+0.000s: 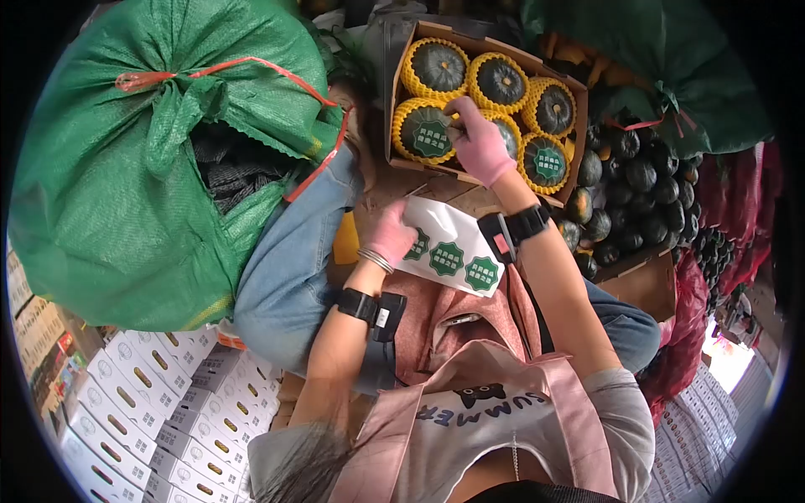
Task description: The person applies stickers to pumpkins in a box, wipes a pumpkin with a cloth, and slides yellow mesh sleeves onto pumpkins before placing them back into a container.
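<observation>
Upper centre: matt brown cardboard box (392,92); kabocha squashes (436,63) with dull dark green rind, each in a yellow foam net sleeve (407,74). My right hand (480,144) and left hand (391,235) wear matt pink gloves. Centre: smooth, glossy white paper sticker sheet (457,226). Upper left: coarse woven green plastic sack (109,168). On my left wrist: shiny metal bangle (375,260). Lower centre: pink cloth apron (503,402).

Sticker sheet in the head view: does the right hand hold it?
No, the left hand grips the sticker sheet, while the right hand touches a netted squash in the box.
</observation>
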Demonstrator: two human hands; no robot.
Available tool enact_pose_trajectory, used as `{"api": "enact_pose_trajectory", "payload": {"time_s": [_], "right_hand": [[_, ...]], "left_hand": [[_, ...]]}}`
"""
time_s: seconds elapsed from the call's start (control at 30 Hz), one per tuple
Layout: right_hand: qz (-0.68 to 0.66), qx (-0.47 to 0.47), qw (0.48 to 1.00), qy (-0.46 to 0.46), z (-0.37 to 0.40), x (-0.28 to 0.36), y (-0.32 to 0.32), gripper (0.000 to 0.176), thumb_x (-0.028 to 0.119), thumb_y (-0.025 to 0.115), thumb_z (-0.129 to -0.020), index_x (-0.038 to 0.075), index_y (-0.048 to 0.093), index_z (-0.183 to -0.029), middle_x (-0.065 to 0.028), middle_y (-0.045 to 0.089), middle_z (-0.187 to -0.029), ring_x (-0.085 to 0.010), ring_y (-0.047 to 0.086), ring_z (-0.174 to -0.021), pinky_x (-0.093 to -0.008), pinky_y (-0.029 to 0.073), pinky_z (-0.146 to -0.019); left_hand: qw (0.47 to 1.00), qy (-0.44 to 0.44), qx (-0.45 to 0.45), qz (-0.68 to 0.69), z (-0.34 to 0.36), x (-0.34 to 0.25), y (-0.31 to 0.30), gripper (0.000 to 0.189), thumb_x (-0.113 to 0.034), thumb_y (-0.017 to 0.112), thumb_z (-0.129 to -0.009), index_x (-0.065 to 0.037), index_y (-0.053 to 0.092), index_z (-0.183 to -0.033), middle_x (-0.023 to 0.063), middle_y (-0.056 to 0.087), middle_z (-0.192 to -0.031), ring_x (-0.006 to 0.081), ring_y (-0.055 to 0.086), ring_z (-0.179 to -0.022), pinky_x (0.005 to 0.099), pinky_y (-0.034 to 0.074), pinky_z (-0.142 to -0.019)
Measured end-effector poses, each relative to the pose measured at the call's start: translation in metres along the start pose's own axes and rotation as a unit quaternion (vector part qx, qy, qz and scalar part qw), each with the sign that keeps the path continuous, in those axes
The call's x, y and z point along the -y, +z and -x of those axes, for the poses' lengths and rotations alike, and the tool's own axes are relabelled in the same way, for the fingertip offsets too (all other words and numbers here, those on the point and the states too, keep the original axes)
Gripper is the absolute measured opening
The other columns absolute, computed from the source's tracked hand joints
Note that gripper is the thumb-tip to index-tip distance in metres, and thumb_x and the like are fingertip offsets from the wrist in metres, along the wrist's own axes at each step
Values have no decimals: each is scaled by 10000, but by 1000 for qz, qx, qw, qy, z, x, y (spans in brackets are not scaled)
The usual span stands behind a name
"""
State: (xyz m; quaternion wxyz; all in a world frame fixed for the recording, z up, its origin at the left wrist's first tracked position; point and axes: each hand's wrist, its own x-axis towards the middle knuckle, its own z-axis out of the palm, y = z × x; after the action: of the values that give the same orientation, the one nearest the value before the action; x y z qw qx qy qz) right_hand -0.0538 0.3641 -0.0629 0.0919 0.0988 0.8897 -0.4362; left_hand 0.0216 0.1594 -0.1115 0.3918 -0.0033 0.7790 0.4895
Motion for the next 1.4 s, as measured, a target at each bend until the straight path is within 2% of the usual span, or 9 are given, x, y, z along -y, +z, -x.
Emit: {"api": "enact_pose_trajectory", "payload": {"time_s": [0.33, 0.43, 0.6, 0.8, 0.9, 0.97, 1.1, 1.2, 1.4], "right_hand": [[207, -72, 975, -25, -1, 1, 35, 207, 249, 587, -828, 255, 647, -1026, -132, 565, -913, -325, 606, -773, -412, 499, -699], [242, -56, 969, -6, -1, 5, 38, 205, 283, 613, -816, 259, 654, -1015, -126, 542, -950, -315, 603, -792, -406, 503, -696], [423, -11, 906, 26, 12, 7, -4, 276, 330, 645, -789, 242, 666, -1049, -80, 536, -982, -255, 509, -1053, -371, 494, -787], [17, -46, 996, 78, 152, -36, -102, 576, 327, 671, -819, 85, 425, -1280, -177, 636, -994, -234, 647, -847, -339, 502, -682], [-332, -13, 940, 73, 205, -33, -89, 625, 135, 737, -764, 85, 393, -1283, -134, 644, -876, -163, 643, -763, -298, 504, -657], [-282, -69, 957, -27, 213, -35, -76, 653, 32, 736, -728, 84, 394, -1281, -131, 631, -921, -132, 629, -737, -267, 505, -658], [-212, -60, 975, 27, 216, -29, -87, 497, -26, 695, -713, 53, 542, -1180, -92, 637, -996, -141, 641, -790, -255, 502, -722], [-127, -91, 986, -54, 215, -21, -100, 425, -29, 684, -723, 44, 582, -1129, -83, 651, -973, -146, 642, -814, -257, 503, -738], [-42, -16, 997, 63, 214, -28, -104, 216, 73, 702, -704, 38, 644, -909, -134, 600, -927, -263, 597, -782, -326, 479, -700]], "left_hand": [[999, 34, -26, 22, -6, 7, 4, 499, 102, 518, -606, 9, 562, -1095, 87, 636, -984, 169, 584, -934, 279, 456, -842], [997, 47, -51, 41, -6, 11, 5, 413, -25, 546, -652, -27, 593, -1063, 178, 653, -976, 334, 618, -925, 365, 483, -820], [993, 61, -19, 101, 7, -12, -5, 398, 39, 527, -646, -10, 597, -1034, 132, 663, -946, 220, 625, -869, 298, 480, -785], [928, 94, 16, 359, 19, -46, -10, 493, 145, 506, -615, -21, 583, -1073, 17, 606, -1000, 120, 566, -919, 226, 461, -779], [919, 111, 41, 377, 21, -65, -2, 542, 174, 503, -615, -6, 562, -1123, 33, 594, -1052, 125, 557, -973, 246, 464, -836], [914, 124, 70, 379, 30, -81, 5, 510, 174, 525, -654, 7, 552, -1136, 40, 593, -1058, 133, 557, -980, 254, 459, -863], [945, 163, 39, 283, 33, -74, 10, 279, 11, 614, -817, 28, 569, -1092, 73, 577, -1093, 154, 557, -961, 253, 443, -852], [946, 270, -120, 132, 33, -74, 17, 280, -220, 580, -903, 38, 619, -1005, 135, 528, -1136, 201, 518, -1016, 297, 403, -894], [932, 302, -141, 140, 33, -93, 7, 291, -197, 592, -895, 77, 658, -823, 156, 407, -1319, 208, 428, -1158, 306, 367, -935]]}}
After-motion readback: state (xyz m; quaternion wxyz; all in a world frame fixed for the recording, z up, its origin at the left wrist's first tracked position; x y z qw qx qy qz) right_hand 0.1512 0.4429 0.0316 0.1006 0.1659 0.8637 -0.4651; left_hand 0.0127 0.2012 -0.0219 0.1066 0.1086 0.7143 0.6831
